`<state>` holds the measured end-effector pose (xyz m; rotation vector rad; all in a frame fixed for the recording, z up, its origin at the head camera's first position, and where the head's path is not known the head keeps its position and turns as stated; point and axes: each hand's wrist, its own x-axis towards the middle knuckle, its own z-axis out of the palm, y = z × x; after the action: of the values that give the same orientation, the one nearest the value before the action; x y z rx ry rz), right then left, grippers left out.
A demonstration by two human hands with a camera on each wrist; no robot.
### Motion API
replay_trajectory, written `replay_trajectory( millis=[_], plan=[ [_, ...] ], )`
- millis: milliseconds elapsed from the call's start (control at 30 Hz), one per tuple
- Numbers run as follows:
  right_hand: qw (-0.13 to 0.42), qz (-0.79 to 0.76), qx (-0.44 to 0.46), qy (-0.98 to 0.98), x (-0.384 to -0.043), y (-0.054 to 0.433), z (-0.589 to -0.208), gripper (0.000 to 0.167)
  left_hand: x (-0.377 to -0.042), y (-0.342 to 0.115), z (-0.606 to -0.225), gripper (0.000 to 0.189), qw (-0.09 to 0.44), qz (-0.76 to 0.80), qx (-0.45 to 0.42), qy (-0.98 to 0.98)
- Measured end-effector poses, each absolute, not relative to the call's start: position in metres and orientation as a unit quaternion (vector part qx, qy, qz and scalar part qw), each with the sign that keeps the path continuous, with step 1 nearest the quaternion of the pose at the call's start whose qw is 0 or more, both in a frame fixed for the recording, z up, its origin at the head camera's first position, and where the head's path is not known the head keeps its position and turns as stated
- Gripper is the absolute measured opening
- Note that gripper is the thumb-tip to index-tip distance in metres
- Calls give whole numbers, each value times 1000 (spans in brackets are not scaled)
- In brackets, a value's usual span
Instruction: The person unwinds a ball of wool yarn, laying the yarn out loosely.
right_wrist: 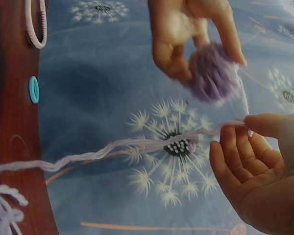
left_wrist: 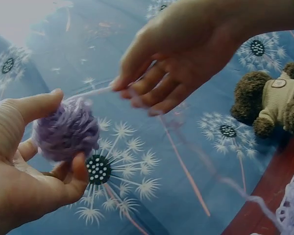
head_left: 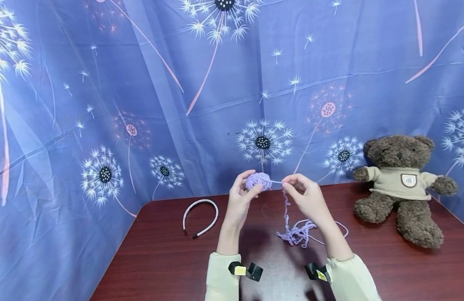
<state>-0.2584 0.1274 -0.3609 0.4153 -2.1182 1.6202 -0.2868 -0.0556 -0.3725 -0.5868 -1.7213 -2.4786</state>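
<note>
A small lilac ball of yarn (head_left: 258, 181) is held up above the table by my left hand (head_left: 238, 200), its thumb and fingers curled round it. From the ball a short taut strand (head_left: 277, 182) runs to my right hand (head_left: 306, 196), which pinches it between thumb and forefinger. Below the right hand the yarn hangs down to a loose, tangled heap (head_left: 297, 234) on the table. In the left wrist view the wound ball (left_wrist: 68, 129) sits in the fingers, and the right hand (left_wrist: 186, 58) pinches the strand.
A white headband (head_left: 201, 201) lies at the left on the dark red table (head_left: 171, 259). A brown teddy bear (head_left: 401, 188) in a beige top sits at the right. Behind hangs a blue dandelion curtain (head_left: 216, 125). The right wrist view shows a turquoise ring (right_wrist: 34, 89) on the table.
</note>
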Motion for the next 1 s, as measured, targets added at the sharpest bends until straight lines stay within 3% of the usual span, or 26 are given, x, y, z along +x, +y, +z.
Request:
replay_trajectory(
  millis=[200,533,867,1000],
  plan=[
    [230,589,130,-764,-257,142,-356,16,-288,-64,-370,56,53,-829,-178,-528],
    [265,595,114,-750,-260,162,-356,17,-288,-70,-368,47,21,-848,-178,-498],
    [294,622,89,-721,-261,190,-356,4,-288,-78,-365,40,39,-866,-173,-467],
    [297,645,84,-699,-262,197,-357,10,-289,-83,-366,41,44,-872,-179,-454]
  ],
)
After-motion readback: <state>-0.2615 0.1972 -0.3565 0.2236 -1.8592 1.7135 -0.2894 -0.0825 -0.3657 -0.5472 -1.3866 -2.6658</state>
